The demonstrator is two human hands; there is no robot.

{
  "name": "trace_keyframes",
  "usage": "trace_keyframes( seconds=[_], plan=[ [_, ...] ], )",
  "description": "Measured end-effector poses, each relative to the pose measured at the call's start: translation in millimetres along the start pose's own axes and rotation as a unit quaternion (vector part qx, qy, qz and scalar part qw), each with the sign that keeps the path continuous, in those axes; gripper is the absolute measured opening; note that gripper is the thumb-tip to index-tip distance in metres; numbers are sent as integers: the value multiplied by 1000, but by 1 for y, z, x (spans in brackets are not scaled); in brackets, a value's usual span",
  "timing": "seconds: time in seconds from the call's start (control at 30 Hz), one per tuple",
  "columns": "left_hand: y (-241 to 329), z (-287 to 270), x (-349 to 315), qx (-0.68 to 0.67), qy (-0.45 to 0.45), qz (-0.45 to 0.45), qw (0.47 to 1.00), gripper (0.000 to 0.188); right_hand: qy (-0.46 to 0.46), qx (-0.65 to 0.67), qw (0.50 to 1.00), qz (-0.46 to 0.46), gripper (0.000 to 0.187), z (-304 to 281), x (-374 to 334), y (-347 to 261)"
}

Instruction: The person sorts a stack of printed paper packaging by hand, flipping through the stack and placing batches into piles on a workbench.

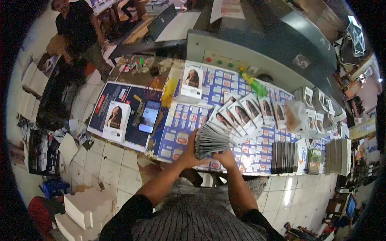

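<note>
A thick stack of printed leaflets [211, 141] is in both hands over the table's near edge, its grey edges spread like a fan. My left hand [192, 152] wraps round the stack's left side, fingers partly hidden behind it. At the lower right of the stack, my right hand [226, 158] grips with bent fingers. Just beyond lie overlapping leaflets [242, 114] in a fanned row, white with a picture of a person with dark hair. Whether they are single sheets or folded, I cannot tell.
Leaflet piles stand at the back [191, 82] and left [116, 121], beside a phone [149, 116]. Rows of upright leaflets [284, 157] line the right front. A green bottle [257, 86] lies before the machine's control panel [225, 58]. Someone in dark clothes [76, 30] stands at the far left.
</note>
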State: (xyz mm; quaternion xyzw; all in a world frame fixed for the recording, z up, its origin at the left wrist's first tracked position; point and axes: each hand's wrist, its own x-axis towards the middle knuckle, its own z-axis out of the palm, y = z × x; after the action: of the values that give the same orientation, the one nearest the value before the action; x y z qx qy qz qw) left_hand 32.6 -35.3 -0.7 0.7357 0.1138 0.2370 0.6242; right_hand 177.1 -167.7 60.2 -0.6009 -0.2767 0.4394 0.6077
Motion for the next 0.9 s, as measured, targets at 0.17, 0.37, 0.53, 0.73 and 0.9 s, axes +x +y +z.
trace_keyframes(
  seconds=[0.17,0.37,0.53,0.73,0.9],
  plan=[
    [-27,4,19,68,30,21,997,118,-23,-308,948,-79,75,-28,5,30],
    [-35,7,5,28,58,15,998,106,104,-560,796,-205,75,-4,-59,-95],
    [-33,6,11,69,3,-24,997,108,-34,-706,701,-98,105,40,-51,-114],
    [-12,-4,10,44,-37,-15,998,102,-30,-615,769,-173,100,54,-19,-117],
    [-30,0,0,91,5,11,996,100,3,-710,668,-222,95,46,-2,-109]
  ],
)
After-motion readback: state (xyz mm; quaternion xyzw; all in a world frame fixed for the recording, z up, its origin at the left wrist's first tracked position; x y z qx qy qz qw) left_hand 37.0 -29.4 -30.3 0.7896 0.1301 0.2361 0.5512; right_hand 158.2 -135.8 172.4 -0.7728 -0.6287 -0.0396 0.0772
